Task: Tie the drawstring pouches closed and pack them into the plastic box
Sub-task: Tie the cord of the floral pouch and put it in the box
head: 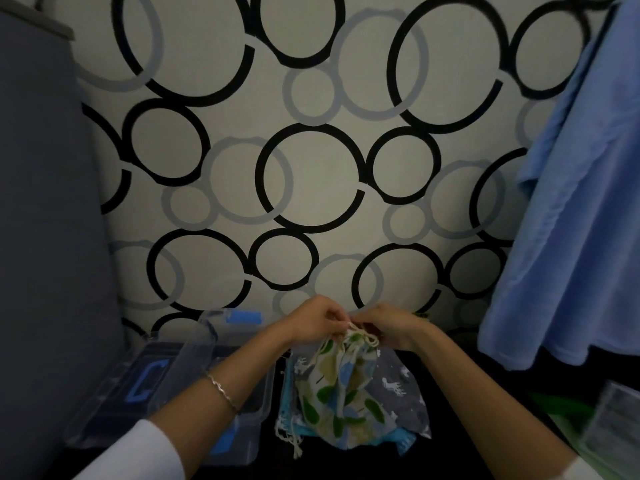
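A cream pouch with green and blue leaves (341,393) hangs by its gathered neck above the dark table. My left hand (317,320) and my right hand (391,323) both pinch its pale drawstring (363,336) at the neck, close together. Under it lies a grey pouch with white animal prints (398,386) on top of other pouches, one with a teal edge (405,445). The clear plastic box (258,407) stands open to the left, partly hidden by my left forearm, with its lid (131,386) lying beside it.
A wall with black and grey circles (311,174) rises right behind the table. Blue cloth (571,237) hangs at the right. A dark grey panel (45,237) fills the left. A clear container with a green object (609,417) sits at the lower right.
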`<act>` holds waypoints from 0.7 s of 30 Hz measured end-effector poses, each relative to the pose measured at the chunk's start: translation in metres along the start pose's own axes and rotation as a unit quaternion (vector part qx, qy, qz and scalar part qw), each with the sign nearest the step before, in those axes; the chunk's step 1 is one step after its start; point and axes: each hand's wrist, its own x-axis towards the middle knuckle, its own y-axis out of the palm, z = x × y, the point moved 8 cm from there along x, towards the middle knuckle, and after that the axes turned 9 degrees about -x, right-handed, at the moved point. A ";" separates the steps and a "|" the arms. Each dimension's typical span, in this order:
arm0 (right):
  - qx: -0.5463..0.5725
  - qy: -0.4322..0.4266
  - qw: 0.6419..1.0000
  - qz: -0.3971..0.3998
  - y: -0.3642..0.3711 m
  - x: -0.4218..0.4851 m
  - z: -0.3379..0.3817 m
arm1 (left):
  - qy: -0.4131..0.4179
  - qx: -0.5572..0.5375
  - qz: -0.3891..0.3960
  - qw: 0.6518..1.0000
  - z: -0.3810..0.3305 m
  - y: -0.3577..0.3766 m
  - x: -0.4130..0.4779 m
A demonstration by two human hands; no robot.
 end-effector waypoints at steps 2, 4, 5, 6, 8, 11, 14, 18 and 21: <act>0.013 -0.005 1.000 0.007 0.001 0.002 -0.003 | 0.008 0.045 -0.007 0.999 0.000 -0.005 -0.002; -0.003 -0.034 0.999 0.000 0.002 0.002 0.000 | 0.029 0.113 -0.023 0.993 -0.004 -0.009 -0.003; -0.011 -0.050 0.999 -0.005 0.003 0.004 0.001 | 0.041 0.171 -0.045 0.983 -0.008 -0.012 -0.003; -0.023 -0.063 0.998 -0.011 0.004 0.004 0.003 | 0.044 0.228 -0.078 0.969 -0.012 -0.016 -0.004; -0.059 -0.085 0.994 -0.025 0.006 0.003 0.008 | 0.024 0.284 -0.156 0.946 -0.017 -0.025 -0.007; -0.106 -0.124 0.986 -0.019 0.012 0.000 0.019 | 0.014 0.248 -0.200 0.948 -0.015 -0.027 -0.006; -0.127 -0.160 0.979 -0.013 0.015 -0.006 0.030 | 0.007 0.085 -0.153 0.984 -0.006 -0.019 0.003; -0.118 -0.177 0.976 -0.036 0.012 -0.007 0.032 | -0.036 -0.092 -0.070 0.993 0.006 -0.009 0.008; -0.093 -0.191 0.975 -0.058 0.007 -0.009 0.028 | -0.055 -0.109 -0.023 0.992 0.016 -0.007 0.006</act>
